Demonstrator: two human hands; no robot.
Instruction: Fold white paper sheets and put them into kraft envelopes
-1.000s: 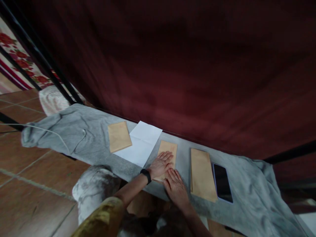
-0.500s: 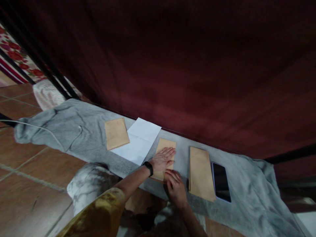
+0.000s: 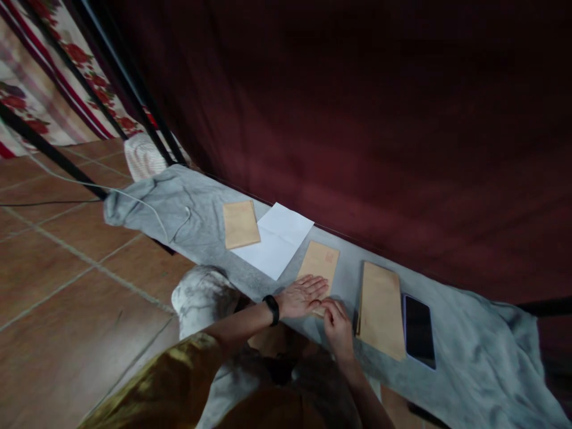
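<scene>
A brown paper envelope (image 3: pixel 322 256) with a small red print at its far corner lies flat on the grey cloth. My left hand (image 3: pixel 301 296), a black band on its wrist, rests over the near half of this envelope with its fingers stretched out. Beside the left thumb, at the envelope's near right corner, my right hand (image 3: pixel 338 326) has its fingers curled together. Whatever is between those fingertips is hidden. A creased white paper sheet (image 3: pixel 281 235) lies to the left, partly under a small pile of brown envelopes (image 3: pixel 240 223).
Right of my hands lies a larger stack of brown envelopes (image 3: pixel 379 307), with a dark-screened phone (image 3: pixel 419 330) alongside. A white cable (image 3: pixel 143 202) crosses the grey cloth (image 3: pixel 478 351) on the left. Behind the bench hangs a dark red curtain (image 3: pixel 322 131).
My left hand has slid towards the envelope's near end, uncovering its far half and red print. My right hand's fingers have curled closer to the left thumb. The whole view has shifted.
</scene>
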